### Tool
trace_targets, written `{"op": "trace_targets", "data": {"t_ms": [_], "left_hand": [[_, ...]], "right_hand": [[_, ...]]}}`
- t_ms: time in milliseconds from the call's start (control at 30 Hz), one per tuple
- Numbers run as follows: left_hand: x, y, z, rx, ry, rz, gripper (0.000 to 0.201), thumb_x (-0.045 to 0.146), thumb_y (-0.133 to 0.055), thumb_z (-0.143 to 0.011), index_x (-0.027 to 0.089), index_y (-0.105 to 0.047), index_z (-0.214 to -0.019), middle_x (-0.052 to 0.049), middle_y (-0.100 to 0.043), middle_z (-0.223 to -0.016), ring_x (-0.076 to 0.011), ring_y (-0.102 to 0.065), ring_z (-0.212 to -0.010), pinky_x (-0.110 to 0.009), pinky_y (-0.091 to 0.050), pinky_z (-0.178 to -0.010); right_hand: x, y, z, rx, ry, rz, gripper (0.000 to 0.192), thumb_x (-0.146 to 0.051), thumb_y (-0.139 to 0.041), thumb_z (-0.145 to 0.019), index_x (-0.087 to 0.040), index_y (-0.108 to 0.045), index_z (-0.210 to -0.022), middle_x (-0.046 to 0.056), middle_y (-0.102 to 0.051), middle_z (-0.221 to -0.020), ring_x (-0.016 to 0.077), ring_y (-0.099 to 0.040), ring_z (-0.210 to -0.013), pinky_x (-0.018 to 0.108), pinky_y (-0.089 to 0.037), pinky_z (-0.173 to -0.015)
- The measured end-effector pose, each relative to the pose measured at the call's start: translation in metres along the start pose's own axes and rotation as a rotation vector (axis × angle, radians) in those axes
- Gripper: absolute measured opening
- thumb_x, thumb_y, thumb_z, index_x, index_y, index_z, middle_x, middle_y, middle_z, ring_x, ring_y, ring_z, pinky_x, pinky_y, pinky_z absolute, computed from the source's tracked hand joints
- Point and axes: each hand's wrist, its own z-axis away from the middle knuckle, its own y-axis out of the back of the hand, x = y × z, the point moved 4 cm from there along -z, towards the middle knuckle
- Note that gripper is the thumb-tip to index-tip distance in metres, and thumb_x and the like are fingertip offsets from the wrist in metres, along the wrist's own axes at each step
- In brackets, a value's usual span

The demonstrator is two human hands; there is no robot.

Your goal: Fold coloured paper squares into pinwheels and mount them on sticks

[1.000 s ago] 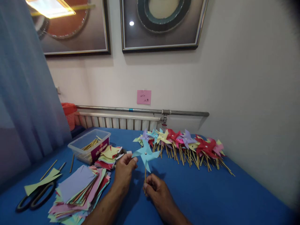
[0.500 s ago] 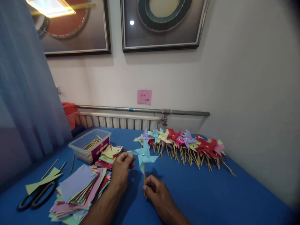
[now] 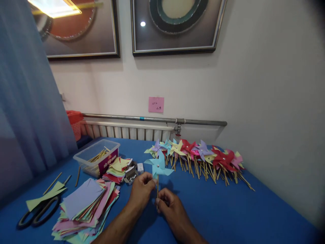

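Note:
A light blue paper pinwheel point(image 3: 159, 166) stands upright on a thin wooden stick point(image 3: 157, 187) over the blue table. My right hand point(image 3: 169, 206) grips the lower part of the stick. My left hand point(image 3: 142, 190) pinches the bottom vane of the pinwheel, close beside the right hand. A row of finished pinwheels point(image 3: 200, 156) in several colours lies behind, along the wall side.
A stack of coloured paper squares point(image 3: 83, 210) lies at the left, with black scissors point(image 3: 38, 214) and a green paper strip beside it. A clear plastic box of sticks point(image 3: 98, 156), a small box of pins point(image 3: 131, 175), loose sticks, a radiator and an orange basket point(image 3: 74, 123) stand further back.
My left hand has moved from the pinwheel's left vane down to its bottom vane, closer to my right hand. The pinwheel has turned, and the pin box behind is uncovered.

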Motion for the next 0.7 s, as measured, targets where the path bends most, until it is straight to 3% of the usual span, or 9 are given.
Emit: {"op": "trace_targets", "data": {"t_ms": [500,700], "left_hand": [[0.013,0.028,-0.008,0.200,-0.053,-0.090,0.019,0.037,-0.063,-0.074,0.019,-0.061,-0.072,0.005,-0.053,-0.060,-0.0134,-0.051,-0.060,-0.024,-0.038,-0.062],[0.011,0.025,-0.007,0.205,-0.050,-0.067,0.019,0.037,-0.067,-0.073,0.019,-0.062,-0.074,0.004,-0.055,-0.062,-0.0129,-0.050,-0.060,-0.024,-0.038,-0.061]], "right_hand": [[-0.008,-0.003,0.004,-0.043,-0.018,0.016,0.008,-0.024,-0.052,-0.081,-0.021,-0.054,-0.074,-0.004,-0.058,-0.059,0.0126,-0.050,-0.057,0.024,-0.038,-0.057],[-0.004,0.001,0.002,-0.019,0.000,0.008,0.010,-0.026,-0.053,-0.083,-0.021,-0.055,-0.075,-0.004,-0.058,-0.062,0.0132,-0.052,-0.058,0.025,-0.039,-0.059]]}}
